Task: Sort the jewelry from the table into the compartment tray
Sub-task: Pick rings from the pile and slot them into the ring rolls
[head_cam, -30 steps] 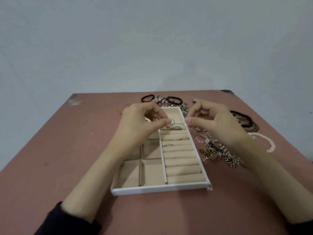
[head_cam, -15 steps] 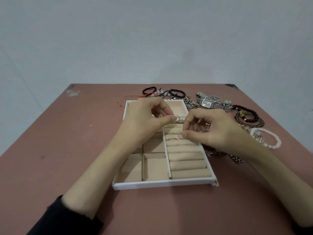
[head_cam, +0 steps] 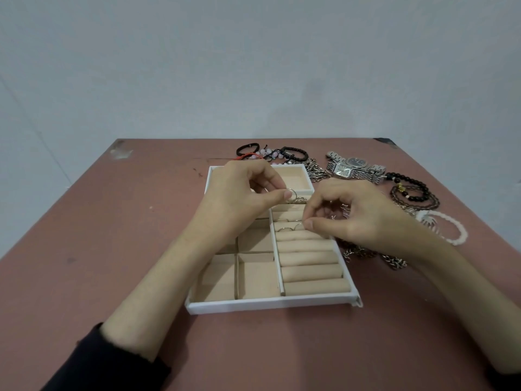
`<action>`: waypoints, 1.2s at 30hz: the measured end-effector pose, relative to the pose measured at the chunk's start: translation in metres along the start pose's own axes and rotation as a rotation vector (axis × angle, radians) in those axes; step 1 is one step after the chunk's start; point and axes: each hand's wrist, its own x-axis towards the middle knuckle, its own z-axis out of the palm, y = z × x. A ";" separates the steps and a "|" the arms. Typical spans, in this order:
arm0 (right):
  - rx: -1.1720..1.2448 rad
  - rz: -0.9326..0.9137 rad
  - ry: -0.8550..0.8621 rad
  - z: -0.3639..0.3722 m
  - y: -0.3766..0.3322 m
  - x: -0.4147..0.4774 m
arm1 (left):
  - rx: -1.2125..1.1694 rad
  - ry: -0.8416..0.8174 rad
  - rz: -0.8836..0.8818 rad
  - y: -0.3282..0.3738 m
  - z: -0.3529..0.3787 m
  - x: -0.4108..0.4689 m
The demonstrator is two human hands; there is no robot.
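Head view: a thin ring is pinched by the left hand over the tray and its ring rolls, presumably for slotting. The right hand is curled there, but whether anything is held cannot be told.

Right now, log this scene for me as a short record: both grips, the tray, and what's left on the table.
left grip: pinches a thin ring over the tray's far end
right grip: pinches a small ring at the ring rolls
tray: white rim, beige lining
seated rings: far rolls only
unsorted: watches, black bead bracelets, white bracelet, chains, right of tray
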 end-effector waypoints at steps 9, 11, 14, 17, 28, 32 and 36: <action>-0.053 -0.024 -0.006 0.001 0.002 0.001 | -0.010 -0.001 -0.005 0.003 -0.001 -0.001; -0.048 -0.025 -0.008 0.001 0.002 0.001 | -0.010 0.000 -0.007 0.003 -0.001 -0.001; -0.034 -0.021 0.001 0.000 0.002 0.001 | -0.011 0.002 -0.013 0.002 -0.001 0.000; -0.034 -0.015 0.011 0.000 0.001 0.001 | -0.010 0.007 -0.012 0.002 -0.001 0.000; 0.101 0.123 0.272 -0.011 -0.001 0.003 | -0.026 -0.020 -0.006 0.005 -0.001 -0.003; 0.094 0.196 0.430 -0.015 0.007 0.006 | -0.034 -0.082 0.040 0.012 0.004 -0.004; 0.089 0.215 0.515 -0.019 0.013 0.009 | -0.063 -0.166 0.052 0.020 0.014 -0.004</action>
